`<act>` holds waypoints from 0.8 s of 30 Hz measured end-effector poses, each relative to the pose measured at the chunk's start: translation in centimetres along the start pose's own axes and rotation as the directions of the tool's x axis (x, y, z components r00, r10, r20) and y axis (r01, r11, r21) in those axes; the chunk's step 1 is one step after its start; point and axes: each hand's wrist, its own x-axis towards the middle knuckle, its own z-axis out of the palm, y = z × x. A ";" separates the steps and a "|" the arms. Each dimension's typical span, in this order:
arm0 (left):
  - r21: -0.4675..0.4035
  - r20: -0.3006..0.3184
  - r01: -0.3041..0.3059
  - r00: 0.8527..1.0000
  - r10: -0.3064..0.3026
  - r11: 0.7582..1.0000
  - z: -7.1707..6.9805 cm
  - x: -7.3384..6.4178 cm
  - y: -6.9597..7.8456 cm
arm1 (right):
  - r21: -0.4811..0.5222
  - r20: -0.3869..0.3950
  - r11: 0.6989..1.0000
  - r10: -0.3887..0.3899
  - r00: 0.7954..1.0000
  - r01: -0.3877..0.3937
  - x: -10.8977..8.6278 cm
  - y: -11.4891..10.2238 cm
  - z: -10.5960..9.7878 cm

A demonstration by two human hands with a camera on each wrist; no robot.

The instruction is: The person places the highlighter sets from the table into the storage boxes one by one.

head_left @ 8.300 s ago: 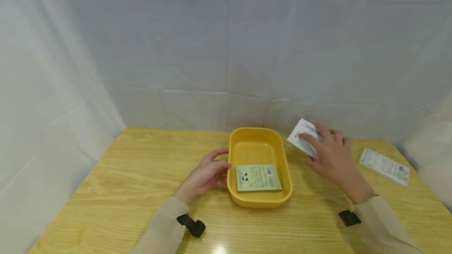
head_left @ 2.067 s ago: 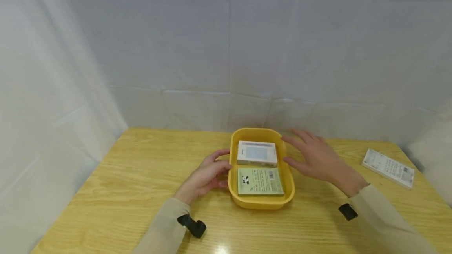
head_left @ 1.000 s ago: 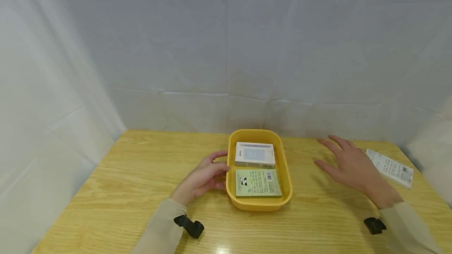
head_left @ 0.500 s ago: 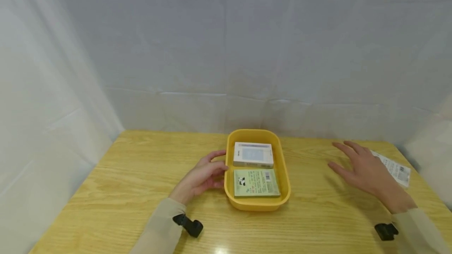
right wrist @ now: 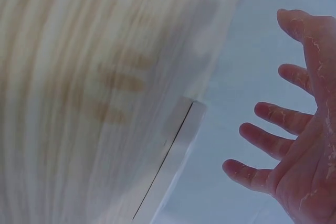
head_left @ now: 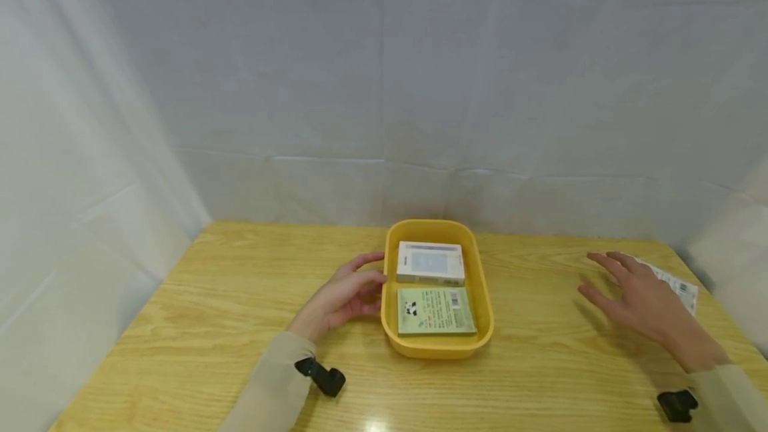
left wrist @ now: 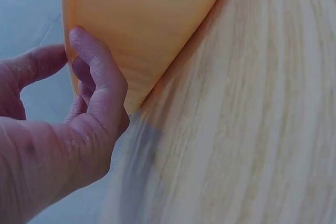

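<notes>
Head view: white box (head_left: pixel 686 291) likely light, stiff

It lies right of the yellow tub (head_left: pixel 483 299), partly hidden by the right hand (head_left: pixel 651 302), whose spread fingers hold nothing; pinch its long edges. The left hand's (head_left: pixel 339 302) fingers touch the tub; gripping or not, I cannot tell

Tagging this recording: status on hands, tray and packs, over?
Left hand touching yellow tray. Right hand empty, partly hiding loose white pack from head view. White box and green pack inside tray. Nothing seen in the way.
</notes>
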 end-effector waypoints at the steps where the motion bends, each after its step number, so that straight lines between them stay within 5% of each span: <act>1: -0.004 0.001 0.000 1.000 0.000 1.000 0.0 0.0 0.0 | -0.004 0.007 1.000 0.004 1.000 -0.004 0.0 0.2 0.0; 10: 0.001 0.014 -0.014 1.000 0.014 1.000 0.0 0.0 -0.2 | -0.044 0.081 0.999 0.021 0.996 -0.017 0.1 2.4 -0.3; 24: 0.001 0.018 -0.024 1.000 0.024 1.000 0.1 -0.3 -0.4 | -0.030 0.241 0.990 0.141 0.960 -0.137 0.3 6.3 -0.2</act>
